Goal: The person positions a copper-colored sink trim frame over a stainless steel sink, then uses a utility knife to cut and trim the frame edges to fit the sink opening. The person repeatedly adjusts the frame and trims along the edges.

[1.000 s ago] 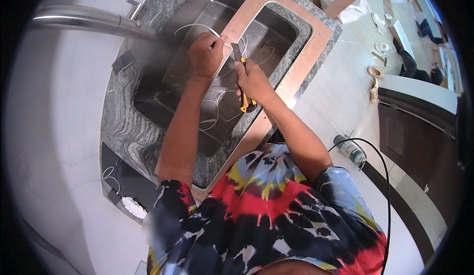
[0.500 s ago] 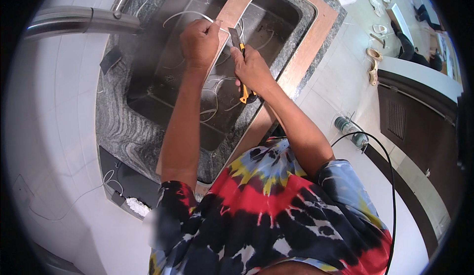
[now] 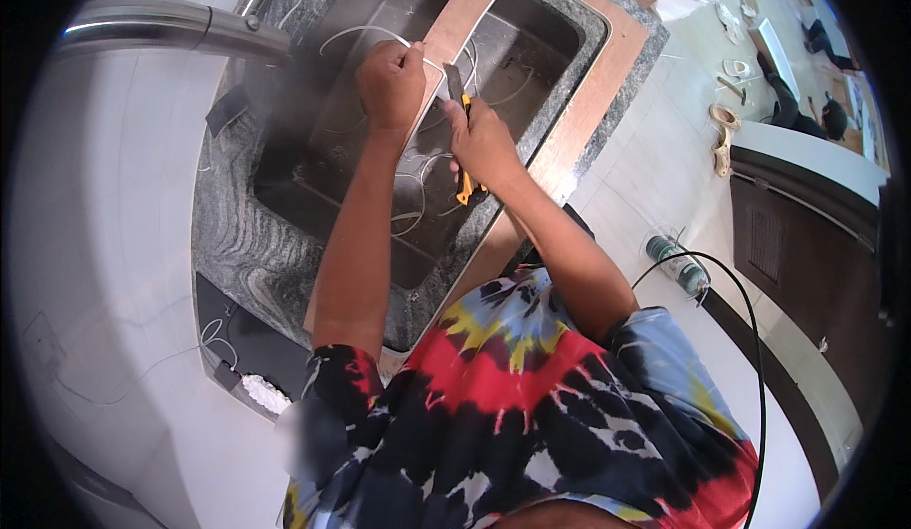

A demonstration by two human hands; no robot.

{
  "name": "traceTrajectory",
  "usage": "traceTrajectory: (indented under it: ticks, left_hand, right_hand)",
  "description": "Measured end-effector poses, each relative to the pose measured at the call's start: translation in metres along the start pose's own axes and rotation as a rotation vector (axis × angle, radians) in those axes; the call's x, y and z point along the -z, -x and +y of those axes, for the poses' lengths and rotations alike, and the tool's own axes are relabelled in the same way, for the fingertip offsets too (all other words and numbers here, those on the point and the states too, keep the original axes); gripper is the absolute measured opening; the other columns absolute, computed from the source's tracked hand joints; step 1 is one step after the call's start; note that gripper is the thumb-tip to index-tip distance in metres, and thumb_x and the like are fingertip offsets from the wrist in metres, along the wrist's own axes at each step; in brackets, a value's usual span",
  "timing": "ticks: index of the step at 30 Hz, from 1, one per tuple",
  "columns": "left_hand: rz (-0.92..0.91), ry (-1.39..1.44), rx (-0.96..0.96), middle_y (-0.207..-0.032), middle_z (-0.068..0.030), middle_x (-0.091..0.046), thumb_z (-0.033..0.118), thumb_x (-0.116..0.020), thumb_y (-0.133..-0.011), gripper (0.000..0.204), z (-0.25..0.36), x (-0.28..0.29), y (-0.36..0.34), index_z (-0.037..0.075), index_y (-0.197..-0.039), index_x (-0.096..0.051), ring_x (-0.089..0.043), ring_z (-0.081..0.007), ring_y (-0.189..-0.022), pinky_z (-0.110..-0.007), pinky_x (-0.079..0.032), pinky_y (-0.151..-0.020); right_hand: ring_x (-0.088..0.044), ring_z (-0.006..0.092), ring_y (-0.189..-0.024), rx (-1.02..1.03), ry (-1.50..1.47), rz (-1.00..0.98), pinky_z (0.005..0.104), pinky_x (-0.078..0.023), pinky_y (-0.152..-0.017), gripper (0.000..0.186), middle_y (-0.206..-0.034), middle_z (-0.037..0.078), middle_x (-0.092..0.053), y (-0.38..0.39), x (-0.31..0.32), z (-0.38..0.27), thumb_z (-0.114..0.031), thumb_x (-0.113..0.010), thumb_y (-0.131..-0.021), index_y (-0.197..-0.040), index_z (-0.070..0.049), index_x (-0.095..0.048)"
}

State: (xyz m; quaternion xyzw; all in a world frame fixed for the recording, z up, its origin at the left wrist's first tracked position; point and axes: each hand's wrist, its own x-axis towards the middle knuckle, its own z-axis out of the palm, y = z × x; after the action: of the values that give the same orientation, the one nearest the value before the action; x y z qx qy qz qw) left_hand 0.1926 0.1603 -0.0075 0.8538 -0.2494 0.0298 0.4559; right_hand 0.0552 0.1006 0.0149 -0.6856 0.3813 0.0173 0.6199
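Observation:
A flat wooden frame [image 3: 479, 5] lies across the dark double-bowl sink [image 3: 327, 164], with a thin white strip [image 3: 365, 28] along its inner edge. My left hand [image 3: 392, 88] is closed on that strip by the frame's left side, and the strip's loose end curls out beyond my fingers over the sink. Just to the right, my right hand [image 3: 486, 142] grips a yellow and black utility knife [image 3: 464, 190]. Its blade points away from me, close to the frame edge and the strip. Whether the blade touches the strip is too small to tell.
Loose white strip offcuts [image 3: 418, 192] lie in the sink. A metal faucet [image 3: 180, 31] reaches in from the left over the grey stone counter [image 3: 251, 235]. On the floor at right are a green gas canister [image 3: 678, 263], a black cable [image 3: 754, 339] and clogs [image 3: 723, 140]. Another person [image 3: 807, 116] is farther off.
The whole view has shifted slightly. My left hand still pinches the strip, and the knife in my right hand has tilted a little at nearly the same spot.

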Motion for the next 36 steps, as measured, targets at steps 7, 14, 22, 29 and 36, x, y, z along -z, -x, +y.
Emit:
traceTrajectory:
  ticks: [7,14,22,29,36]
  left_hand:
    - [0.008,0.036,0.049,-0.068,-0.015,-0.063,0.015,-0.072,-0.08,0.025,-0.008,-0.001,0.005,-0.002,-0.066,-0.061,-0.061,-0.0282,-0.059,-0.038,-0.046,-0.058]
    - [-0.003,0.14,0.207,-0.06,-0.0154,-0.058,0.013,-0.071,-0.082,0.026,-0.012,0.004,-0.001,-0.005,-0.065,-0.061,-0.055,-0.021,-0.053,-0.036,-0.043,-0.056]
    - [0.002,0.126,0.187,-0.059,-0.0154,-0.058,0.013,-0.07,-0.082,0.029,-0.01,0.004,0.001,-0.005,-0.063,-0.059,-0.054,-0.0197,-0.053,-0.035,-0.042,-0.056]
    - [0.012,0.217,0.255,-0.056,-0.0133,-0.057,0.013,-0.071,-0.082,0.027,-0.013,0.001,0.001,-0.005,-0.064,-0.062,-0.053,-0.0178,-0.051,-0.035,-0.042,-0.055]
    - [0.044,0.172,0.239,-0.055,-0.0144,-0.06,0.015,-0.071,-0.081,0.028,-0.019,0.005,-0.006,-0.006,-0.064,-0.062,-0.056,-0.0202,-0.051,-0.037,-0.043,-0.056]
  right_hand:
    - [-0.067,0.03,-0.05,0.008,0.001,-0.009,0.0399,-0.055,-0.053,0.042,-0.06,0.021,-0.063,0.009,0.001,-0.003,-0.031,-0.051,-0.101,-0.092,0.01,-0.053]
    - [-0.063,0.0215,-0.045,0.016,0.01,-0.043,0.0351,-0.05,-0.042,0.04,-0.057,0.012,-0.058,-0.005,-0.004,0.002,-0.033,-0.052,-0.102,-0.092,0.005,-0.051]
    - [-0.067,0.0315,-0.051,0.018,0.018,0.004,0.0424,-0.054,-0.054,0.041,-0.06,0.023,-0.063,0.019,-0.006,0.002,-0.03,-0.05,-0.102,-0.091,0.009,-0.052]
    - [-0.067,0.0319,-0.051,0.053,-0.049,-0.033,0.0419,-0.054,-0.054,0.043,-0.061,0.024,-0.063,0.007,-0.01,0.01,-0.031,-0.052,-0.101,-0.09,0.01,-0.052]
    - [-0.065,0.0289,-0.048,0.182,0.143,0.084,0.0403,-0.052,-0.047,0.043,-0.058,0.018,-0.061,0.001,-0.02,0.018,-0.034,-0.052,-0.101,-0.089,0.007,-0.052]
